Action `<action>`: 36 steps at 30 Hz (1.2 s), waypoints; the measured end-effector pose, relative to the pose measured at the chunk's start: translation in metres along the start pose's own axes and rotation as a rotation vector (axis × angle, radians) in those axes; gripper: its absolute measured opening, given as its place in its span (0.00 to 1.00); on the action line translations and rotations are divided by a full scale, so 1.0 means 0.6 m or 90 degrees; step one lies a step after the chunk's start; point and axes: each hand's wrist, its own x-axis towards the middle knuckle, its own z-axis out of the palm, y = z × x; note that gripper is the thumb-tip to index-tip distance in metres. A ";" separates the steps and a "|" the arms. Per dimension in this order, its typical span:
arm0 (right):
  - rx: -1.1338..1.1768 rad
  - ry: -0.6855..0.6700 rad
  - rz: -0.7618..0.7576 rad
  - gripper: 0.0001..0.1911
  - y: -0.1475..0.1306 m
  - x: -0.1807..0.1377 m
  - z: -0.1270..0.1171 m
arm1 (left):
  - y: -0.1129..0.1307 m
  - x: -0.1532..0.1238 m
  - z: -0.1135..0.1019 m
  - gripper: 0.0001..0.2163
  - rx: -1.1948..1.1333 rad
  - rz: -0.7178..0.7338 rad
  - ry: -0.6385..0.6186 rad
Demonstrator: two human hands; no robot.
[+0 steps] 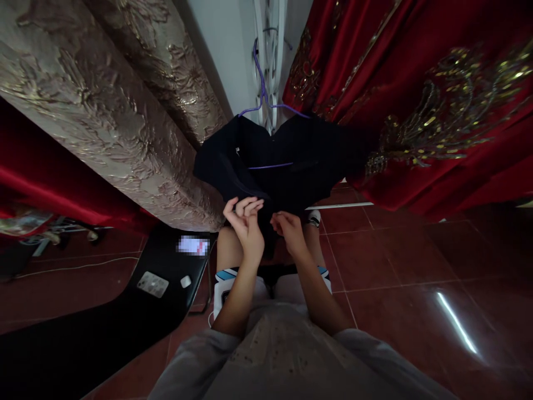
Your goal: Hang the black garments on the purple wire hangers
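A dark navy or black short-sleeved garment [291,189] hangs in front of me on a purple hanger [264,97]. One open front edge of it curves down toward my left hand [249,225]. The fingers of that hand are bent and spread apart, their tips at the garment's lower edge. Close by on the right, my right hand [289,230] is closed, its fingertips pinched together in front of the dark cloth. Whatever those fingertips hold is too dark and small to make out.
A white metal rack [272,55] carries the hanger. Beige textured fabric [137,122] hangs at left, red sequined fabric [437,105] at right. A black chair [125,311] bears a phone [152,284], a small white case [185,281] and a lit, blurred screen [193,245]. Red floor tiles [395,255] lie below.
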 end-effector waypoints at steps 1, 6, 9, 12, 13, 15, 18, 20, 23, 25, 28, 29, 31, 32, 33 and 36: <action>-0.027 -0.017 0.005 0.16 -0.004 0.002 -0.004 | -0.020 -0.001 -0.009 0.22 -0.001 -0.008 -0.018; -0.141 -0.175 0.066 0.16 -0.040 0.030 -0.015 | -0.093 -0.001 -0.031 0.05 0.046 -0.087 -0.222; -0.116 -0.161 0.013 0.15 -0.103 0.061 -0.006 | -0.119 -0.003 -0.016 0.05 0.111 -0.026 -0.184; -0.037 -0.079 -0.148 0.15 -0.191 0.091 0.011 | -0.150 -0.009 0.005 0.09 0.191 0.028 -0.180; -0.028 -0.058 -0.192 0.16 -0.219 0.098 0.017 | -0.157 -0.010 0.011 0.11 0.203 0.036 -0.190; -0.032 -0.034 -0.244 0.18 -0.262 0.104 0.027 | -0.159 -0.005 0.019 0.11 0.201 0.045 -0.222; -0.056 -0.043 -0.257 0.22 -0.287 0.096 0.031 | -0.110 0.034 0.024 0.05 0.176 0.088 -0.268; -0.069 -0.068 -0.253 0.22 -0.288 0.089 0.029 | -0.049 0.080 0.027 0.10 0.139 0.141 -0.247; -0.092 -0.087 -0.268 0.20 -0.281 0.086 0.024 | 0.050 0.153 0.038 0.18 0.145 0.291 -0.172; -0.108 -0.068 -0.291 0.17 -0.266 0.095 0.022 | 0.098 0.188 0.045 0.14 0.221 0.375 -0.192; -0.149 -0.022 -0.286 0.14 -0.221 0.115 0.018 | 0.127 0.223 0.035 0.14 0.296 0.436 -0.198; -0.168 -0.016 -0.268 0.14 -0.201 0.120 0.019 | 0.125 0.237 0.024 0.14 0.299 0.434 -0.165; -0.193 -0.029 -0.229 0.14 -0.163 0.123 0.024 | 0.108 0.271 -0.010 0.10 0.258 0.378 -0.037; -0.194 -0.047 -0.215 0.14 -0.147 0.121 0.030 | 0.092 0.289 -0.029 0.09 0.204 0.312 0.048; -0.187 -0.067 -0.208 0.14 -0.134 0.117 0.037 | 0.073 0.304 -0.048 0.06 0.128 0.214 0.130; -0.151 -0.100 -0.204 0.14 -0.110 0.097 0.054 | 0.001 0.310 -0.084 0.13 -0.123 -0.151 0.212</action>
